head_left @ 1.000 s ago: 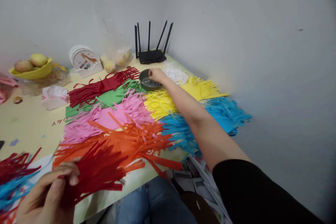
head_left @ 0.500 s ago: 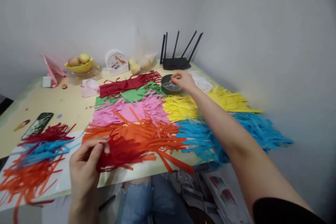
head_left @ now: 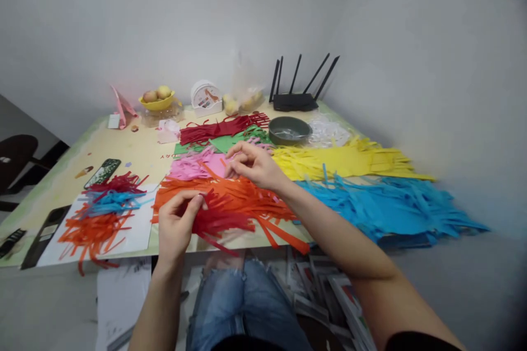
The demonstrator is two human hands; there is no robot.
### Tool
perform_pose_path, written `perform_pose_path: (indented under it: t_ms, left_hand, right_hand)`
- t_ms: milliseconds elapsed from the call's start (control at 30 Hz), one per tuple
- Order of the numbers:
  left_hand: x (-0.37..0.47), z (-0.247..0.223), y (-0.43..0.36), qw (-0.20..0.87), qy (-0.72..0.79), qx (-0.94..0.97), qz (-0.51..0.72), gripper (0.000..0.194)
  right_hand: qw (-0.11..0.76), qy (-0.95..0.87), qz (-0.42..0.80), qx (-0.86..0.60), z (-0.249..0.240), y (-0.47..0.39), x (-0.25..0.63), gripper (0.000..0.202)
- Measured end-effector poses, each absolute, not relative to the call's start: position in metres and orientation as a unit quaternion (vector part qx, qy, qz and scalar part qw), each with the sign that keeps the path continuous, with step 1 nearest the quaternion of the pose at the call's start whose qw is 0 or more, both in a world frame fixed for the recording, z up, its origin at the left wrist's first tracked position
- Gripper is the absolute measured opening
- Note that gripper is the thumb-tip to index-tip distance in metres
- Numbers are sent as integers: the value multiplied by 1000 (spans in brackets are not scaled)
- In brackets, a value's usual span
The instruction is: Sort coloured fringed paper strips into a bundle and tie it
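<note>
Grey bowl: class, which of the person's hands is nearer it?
Right: the right hand is in front of the bowl, leftward; the left hand, holding red strips, is farther left, nearer the camera.

The bare right hand [head_left: 252, 167] is drawing back from the round dark-grey bowl [head_left: 284, 140], leaving its inside unobstructed, and is now hovering above the pink [head_left: 216, 166] and orange fringed sheets [head_left: 247, 197]. The gap to the bare left hand [head_left: 179, 219] is narrowing. The view is swinging left, bringing in a dark-brown seat [head_left: 16, 153] beyond the table and more of a flat, black oblong object [head_left: 45, 237] at its edge.
</note>
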State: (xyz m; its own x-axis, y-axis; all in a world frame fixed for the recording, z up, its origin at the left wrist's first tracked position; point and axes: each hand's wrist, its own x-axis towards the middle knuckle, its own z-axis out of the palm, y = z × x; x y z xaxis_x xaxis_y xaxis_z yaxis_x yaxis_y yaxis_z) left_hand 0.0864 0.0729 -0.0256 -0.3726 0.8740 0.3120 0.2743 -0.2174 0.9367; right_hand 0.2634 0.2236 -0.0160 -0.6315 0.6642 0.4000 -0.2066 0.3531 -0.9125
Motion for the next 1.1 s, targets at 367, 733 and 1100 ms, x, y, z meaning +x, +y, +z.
perform_pose_path:
  t_ms: [367,733,1100]
  left_hand:
    - [102,-16,46,118,573,520,622,8]
    - [104,-18,27,77,572,558,597,6]
    - [101,-22,23,-30,622,610,490,6]
  right_hand:
    - [390,-637,653,-122,-21,147,245,27]
    - [422,-621,648,-128,-16,118,247,11]
    - [464,-697,515,-182,-31,111,242,8]
